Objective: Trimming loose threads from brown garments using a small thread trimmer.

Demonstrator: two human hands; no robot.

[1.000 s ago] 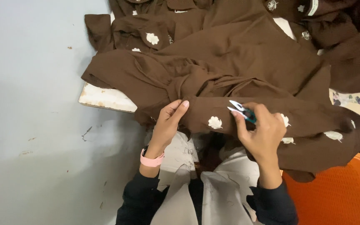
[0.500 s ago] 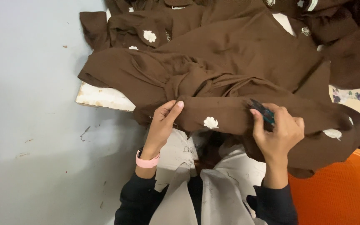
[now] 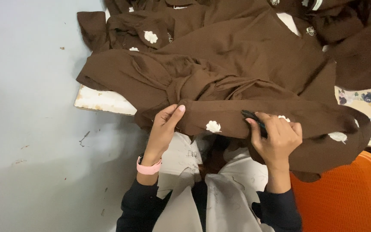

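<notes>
Your left hand (image 3: 165, 129) pinches the folded edge of the brown garment (image 3: 237, 81) draped over the white table edge (image 3: 101, 101). Your right hand (image 3: 278, 139) is clenched around a small dark tool (image 3: 253, 119) pressed to the same fold. A white flower patch (image 3: 213, 126) lies between both hands, an orange chair (image 3: 344, 197) just right.

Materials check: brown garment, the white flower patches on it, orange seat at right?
Brown garment: matte woven cloth, probably; it drapes in soft folds. White flower patch: raised, likely embroidery or applique, too small to confirm. Orange seat: looks like moulded plastic, finely textured, faint sheen.
</notes>
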